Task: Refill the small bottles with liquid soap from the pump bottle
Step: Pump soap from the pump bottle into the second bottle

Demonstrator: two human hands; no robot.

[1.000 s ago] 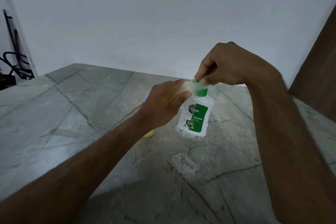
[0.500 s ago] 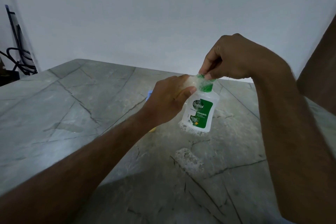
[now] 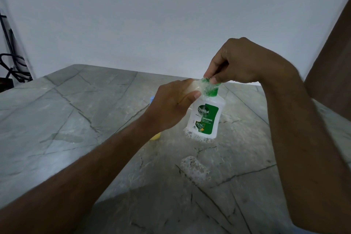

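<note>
r hand (image 3: 239, 61) pinches the green cap (image 3: 210, 89) w/ fingertips, foam on it. l hand (image 3: 171, 106) closed round a pale whitish thing at the neck, can't tell what. small dettol bottle (image 3: 206, 119) upright, tilted a bit, base in suds on the grey marble table (image 3: 76, 119). foam patch (image 3: 195, 170) nearer the camera. yellow thing (image 3: 156, 136) and blue bit (image 3: 152, 99) peek out behind l hand.

**Materials and Finishes**

Bottle (image 3: 206, 118): translucent white plastic, smooth, faintly glossy; printed green label, satin. Cap (image 3: 210, 89): green plastic, wet, flecked with foam. Table (image 3: 76, 119): grey stone-look slab with dark veining, smooth, dull sheen; wet and frothy beside the bottle base, with a bubbly foam patch (image 3: 195, 169) nearer. Wall (image 3: 152, 15): matt white, plain. Hands bare, no cloth.
</note>
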